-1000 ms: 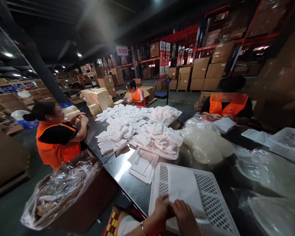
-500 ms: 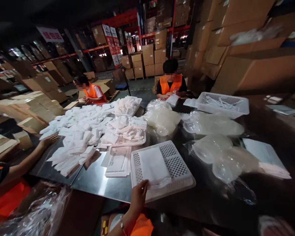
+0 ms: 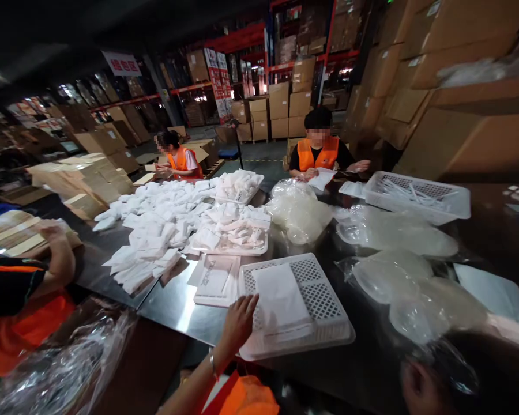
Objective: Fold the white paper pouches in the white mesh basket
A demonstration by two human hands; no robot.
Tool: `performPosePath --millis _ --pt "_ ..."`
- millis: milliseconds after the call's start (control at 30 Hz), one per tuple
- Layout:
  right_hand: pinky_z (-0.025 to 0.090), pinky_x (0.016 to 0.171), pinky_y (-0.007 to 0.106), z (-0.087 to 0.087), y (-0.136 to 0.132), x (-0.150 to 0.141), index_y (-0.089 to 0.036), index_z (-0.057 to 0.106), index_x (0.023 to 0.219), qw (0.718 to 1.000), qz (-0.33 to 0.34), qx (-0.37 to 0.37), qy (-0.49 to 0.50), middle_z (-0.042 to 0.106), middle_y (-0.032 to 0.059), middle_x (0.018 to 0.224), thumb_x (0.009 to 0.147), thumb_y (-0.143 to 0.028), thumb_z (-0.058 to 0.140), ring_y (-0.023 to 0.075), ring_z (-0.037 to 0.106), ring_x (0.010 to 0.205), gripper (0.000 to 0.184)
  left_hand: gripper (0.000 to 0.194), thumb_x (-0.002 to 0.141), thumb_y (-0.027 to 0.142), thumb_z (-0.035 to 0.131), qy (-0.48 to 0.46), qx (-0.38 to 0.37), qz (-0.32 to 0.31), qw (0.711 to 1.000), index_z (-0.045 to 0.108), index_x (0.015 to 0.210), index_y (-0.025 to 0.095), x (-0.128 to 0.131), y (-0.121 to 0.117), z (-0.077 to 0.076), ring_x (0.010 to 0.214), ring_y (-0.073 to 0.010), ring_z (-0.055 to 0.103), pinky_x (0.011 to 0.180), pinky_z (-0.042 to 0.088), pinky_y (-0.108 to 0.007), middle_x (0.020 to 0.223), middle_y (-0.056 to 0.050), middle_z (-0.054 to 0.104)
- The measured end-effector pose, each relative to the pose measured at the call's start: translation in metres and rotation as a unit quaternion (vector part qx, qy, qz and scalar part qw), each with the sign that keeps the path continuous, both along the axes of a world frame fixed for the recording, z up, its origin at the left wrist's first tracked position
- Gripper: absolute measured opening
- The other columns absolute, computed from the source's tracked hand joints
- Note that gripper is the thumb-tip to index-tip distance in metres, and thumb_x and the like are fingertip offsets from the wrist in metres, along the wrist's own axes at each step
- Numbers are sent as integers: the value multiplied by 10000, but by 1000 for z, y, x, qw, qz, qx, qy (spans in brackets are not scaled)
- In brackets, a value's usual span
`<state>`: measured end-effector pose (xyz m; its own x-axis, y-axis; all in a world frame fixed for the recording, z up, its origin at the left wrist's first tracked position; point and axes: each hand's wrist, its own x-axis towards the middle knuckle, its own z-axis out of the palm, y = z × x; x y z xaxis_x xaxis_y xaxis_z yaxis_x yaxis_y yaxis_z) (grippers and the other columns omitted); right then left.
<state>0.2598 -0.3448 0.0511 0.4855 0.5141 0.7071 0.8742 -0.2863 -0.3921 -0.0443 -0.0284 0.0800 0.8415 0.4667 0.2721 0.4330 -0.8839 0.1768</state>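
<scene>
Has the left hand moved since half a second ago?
Yes: against the white basket, the left hand has shifted forward along the basket's left side, away from the near edge.

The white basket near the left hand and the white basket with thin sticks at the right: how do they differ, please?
The near basket appears turned upside down; the far basket stands upright. The near basket carries a flat white packet on top, while the far basket holds thin white sticks inside. Both are white, with a lattice of holes.
</scene>
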Motion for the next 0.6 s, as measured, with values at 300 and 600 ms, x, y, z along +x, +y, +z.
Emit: performPosePath --millis 300,600 --pt "426 1077 370 47 230 -10 -252 439 1395 778 494 -308 -236 554 62 1366 834 17 396 153 472 1291 624 674 846 170 516 120 -7 -270 955 283 1478 147 54 43 8 1421 -242 287 1169 211 -469 1505 -146 377" --pt "518 980 446 23 213 13 -227 573 1273 768 464 -218 -384 599 99 1306 908 -116 472 252 508 1257 395 418 984 227 395 38 46 -250 966 439 1398 265 40 40 -4 1400 -210 338 1177 225 -452 1442 -72 482"
